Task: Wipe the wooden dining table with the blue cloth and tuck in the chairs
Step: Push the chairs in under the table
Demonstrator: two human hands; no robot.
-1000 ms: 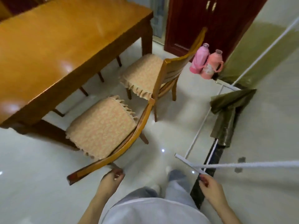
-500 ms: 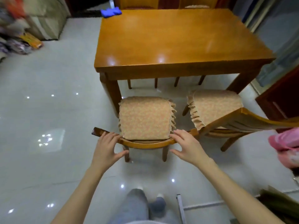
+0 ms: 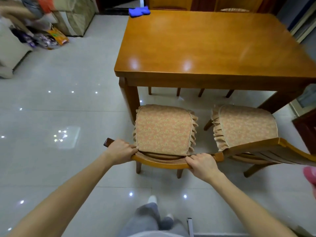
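The wooden dining table (image 3: 210,47) fills the upper right, with the blue cloth (image 3: 138,11) lying at its far left corner. A wooden chair with a patterned cushion (image 3: 164,129) stands in front of the table's near edge, its seat outside the table. My left hand (image 3: 122,151) grips the left part of the chair's curved top rail (image 3: 159,161). My right hand (image 3: 202,164) grips the right part of the same rail. A second cushioned chair (image 3: 242,127) stands to the right, angled, also out from the table.
Two more chair backs (image 3: 171,3) show behind the table's far edge. Bags and clutter (image 3: 49,36) lie on the glossy tiled floor at upper left. A pink object (image 3: 310,175) sits at the right edge. My legs and feet (image 3: 153,218) are below.
My view swung from the side to face the table squarely. Both hands went to the near chair's top rail, first touching it with loose fingers, now curled round it.
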